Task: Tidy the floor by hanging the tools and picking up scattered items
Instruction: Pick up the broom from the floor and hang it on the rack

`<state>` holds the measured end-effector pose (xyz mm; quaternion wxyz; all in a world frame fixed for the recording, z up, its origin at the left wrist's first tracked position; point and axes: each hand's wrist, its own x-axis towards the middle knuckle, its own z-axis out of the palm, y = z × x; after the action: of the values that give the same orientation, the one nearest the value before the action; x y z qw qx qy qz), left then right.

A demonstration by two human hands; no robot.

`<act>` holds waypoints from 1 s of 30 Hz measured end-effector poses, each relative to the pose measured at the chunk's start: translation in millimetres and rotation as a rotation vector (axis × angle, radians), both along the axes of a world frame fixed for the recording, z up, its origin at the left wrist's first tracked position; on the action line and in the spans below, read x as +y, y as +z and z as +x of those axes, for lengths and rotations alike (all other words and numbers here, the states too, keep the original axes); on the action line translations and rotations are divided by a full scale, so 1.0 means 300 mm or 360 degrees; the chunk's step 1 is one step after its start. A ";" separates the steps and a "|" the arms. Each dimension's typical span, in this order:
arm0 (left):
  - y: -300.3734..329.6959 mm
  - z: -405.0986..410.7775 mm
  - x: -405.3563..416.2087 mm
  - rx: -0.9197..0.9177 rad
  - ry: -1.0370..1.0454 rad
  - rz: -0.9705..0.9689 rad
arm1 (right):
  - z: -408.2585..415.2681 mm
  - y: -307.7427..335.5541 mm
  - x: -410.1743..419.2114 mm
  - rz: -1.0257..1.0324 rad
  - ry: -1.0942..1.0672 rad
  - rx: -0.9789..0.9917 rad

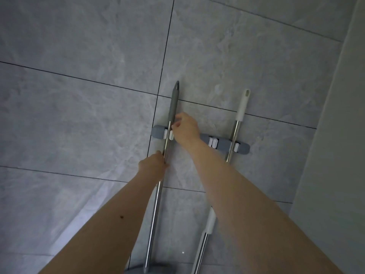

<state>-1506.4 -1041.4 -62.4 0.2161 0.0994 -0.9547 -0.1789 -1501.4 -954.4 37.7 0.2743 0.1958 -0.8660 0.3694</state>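
Wall: grey marble-look tile wall (79, 56), dark grout lines, dim light; pale panel at far right.
Right hand: right hand (186, 131) sat at the left clip, fingers pinched narrow on the grey-handled pole (169, 135) right where it crossed the rack. Probably pressing the shaft into the clip.
Left hand: left hand (154, 166) was wrapped round the same pole just below the rack, likely carrying its weight and keeping it in line.
Pole: steel shaft, grey grip above the rack, lower end ran out of frame at the bottom. Looked seated or nearly so; couldn't tell if it had latched.
Rack: grey wall rack (221, 142), white clips; middle clip empty.
Neighbour: white-handled pole (236, 133) hung in the right clip, well apart from the hands.
Floor items: not in view.
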 end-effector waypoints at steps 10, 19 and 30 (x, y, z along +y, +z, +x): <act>-0.118 0.119 0.015 -0.0083 -0.0009 -0.0199 | 0.116 -0.140 0.098 0.0180 -0.0021 -0.0023; -0.268 0.191 0.159 -0.0267 -0.0041 -0.0283 | 0.174 -0.337 0.275 0.0285 0.0013 -0.0296; -0.599 0.429 0.361 -0.0528 0.0053 -0.0139 | 0.260 -0.755 0.540 0.0509 0.0112 -0.0814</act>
<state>-1377.9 -932.9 -242.2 0.0625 0.1340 -0.9823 -0.1146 -1423.5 -792.3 -188.9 0.0000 0.1670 -0.9469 0.2748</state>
